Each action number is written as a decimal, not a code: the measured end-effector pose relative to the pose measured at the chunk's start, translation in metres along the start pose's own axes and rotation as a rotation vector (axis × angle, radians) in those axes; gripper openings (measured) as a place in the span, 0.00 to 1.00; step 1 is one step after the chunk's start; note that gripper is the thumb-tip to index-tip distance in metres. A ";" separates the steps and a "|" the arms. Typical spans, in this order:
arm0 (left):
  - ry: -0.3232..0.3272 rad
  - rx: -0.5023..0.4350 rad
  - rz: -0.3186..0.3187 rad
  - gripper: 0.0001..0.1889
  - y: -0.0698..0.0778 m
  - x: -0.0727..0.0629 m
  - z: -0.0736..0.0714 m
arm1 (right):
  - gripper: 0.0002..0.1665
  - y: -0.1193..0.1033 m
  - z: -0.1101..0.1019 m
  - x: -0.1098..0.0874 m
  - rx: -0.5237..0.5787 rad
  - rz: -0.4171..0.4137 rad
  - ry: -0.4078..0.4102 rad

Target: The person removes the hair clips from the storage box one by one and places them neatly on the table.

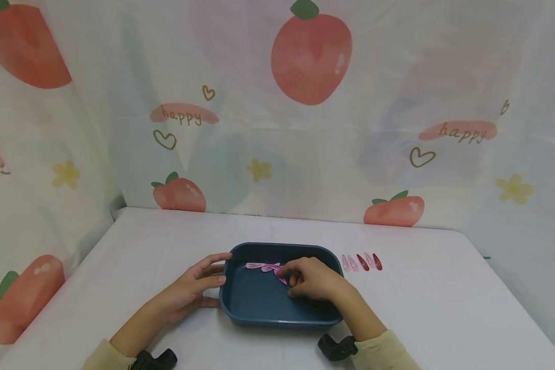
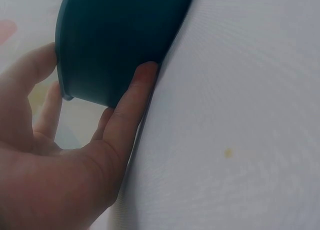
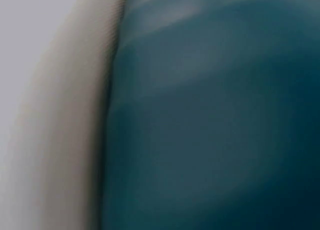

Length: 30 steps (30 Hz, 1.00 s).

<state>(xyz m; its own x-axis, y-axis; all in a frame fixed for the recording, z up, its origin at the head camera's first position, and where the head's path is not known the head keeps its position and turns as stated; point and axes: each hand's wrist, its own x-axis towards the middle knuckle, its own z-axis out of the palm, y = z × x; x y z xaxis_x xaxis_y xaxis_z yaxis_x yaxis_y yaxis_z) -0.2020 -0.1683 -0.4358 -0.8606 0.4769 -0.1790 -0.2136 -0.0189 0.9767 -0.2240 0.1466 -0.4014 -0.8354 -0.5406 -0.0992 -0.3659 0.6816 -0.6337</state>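
Note:
A dark blue-green tray (image 1: pixel 259 308) sits on the table, with several pink hair clips (image 1: pixel 255 265) inside it near the middle. At the tray's left end, my left hand (image 1: pixel 187 288) spreads its fingers against the outer wall and rim. The left wrist view shows one fingertip (image 2: pixel 145 75) low on the wall, close to the tabletop. My right hand (image 1: pixel 312 277) reaches into the tray with bent fingers, index fingertip right at the clips and thumb apart from it. Its palm side is hidden. Only the blurred tray wall (image 3: pixel 200 115) fills the right wrist view.
To the right of the tray, a row of pink and red hair clips (image 1: pixel 363 262) lies on the white table (image 1: pixel 425 308). A fruit-printed curtain (image 1: pixel 305 133) hangs behind the table and along the left side. Each wrist wears a black camera mount (image 1: pixel 337 348).

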 end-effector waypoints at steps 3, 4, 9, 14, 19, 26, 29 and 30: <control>0.000 0.002 -0.001 0.30 0.001 0.001 0.000 | 0.23 -0.001 0.000 0.000 -0.032 0.002 0.011; 0.000 0.002 -0.001 0.30 0.001 0.001 0.000 | 0.24 -0.001 0.000 0.000 -0.040 0.003 0.017; -0.008 -0.004 0.005 0.30 0.003 0.000 0.000 | 0.25 -0.002 0.000 0.000 -0.071 0.026 0.056; -0.011 -0.008 0.007 0.30 0.002 0.000 0.000 | 0.21 -0.002 0.001 -0.002 -0.123 0.026 0.087; -0.018 -0.008 0.009 0.30 0.002 0.000 0.000 | 0.22 -0.003 0.001 -0.002 -0.127 0.042 0.091; -0.023 -0.006 0.013 0.30 0.001 0.000 -0.001 | 0.25 -0.003 0.002 -0.002 -0.141 0.071 0.095; -0.027 -0.009 0.016 0.30 0.000 0.000 -0.001 | 0.25 -0.003 0.003 -0.001 -0.191 0.055 0.098; -0.028 -0.010 0.016 0.30 0.000 -0.001 -0.001 | 0.25 -0.003 0.004 -0.001 -0.204 0.049 0.100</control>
<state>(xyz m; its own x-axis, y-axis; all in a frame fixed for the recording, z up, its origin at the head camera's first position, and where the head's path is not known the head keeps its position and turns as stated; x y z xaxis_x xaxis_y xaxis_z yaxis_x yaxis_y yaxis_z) -0.2018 -0.1695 -0.4361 -0.8509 0.5005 -0.1597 -0.2046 -0.0359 0.9782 -0.2204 0.1439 -0.4024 -0.8872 -0.4594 -0.0430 -0.3906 0.7972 -0.4603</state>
